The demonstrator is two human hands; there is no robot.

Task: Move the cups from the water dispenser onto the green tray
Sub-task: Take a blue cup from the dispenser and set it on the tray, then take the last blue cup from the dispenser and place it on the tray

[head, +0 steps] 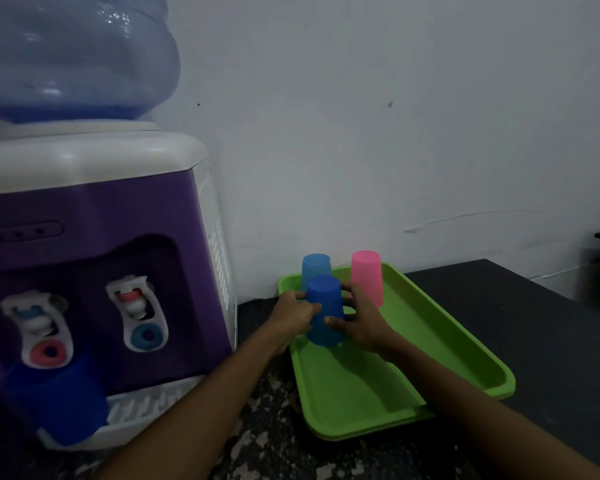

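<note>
A dark blue cup [323,299] stands upside down at the far left of the green tray [440,344]. My left hand [293,315] grips its left side and my right hand [359,322] grips its right side. Behind it on the tray stand a light blue cup [315,268] and a pink cup [367,275], both upside down. Another dark blue cup [61,407] stands upright on the drip tray of the purple and white water dispenser [94,216], under the left tap.
A large blue water bottle [73,53] tops the dispenser. The dispenser and tray sit on a dark speckled counter [548,341] against a white wall. The near half of the tray is bare green.
</note>
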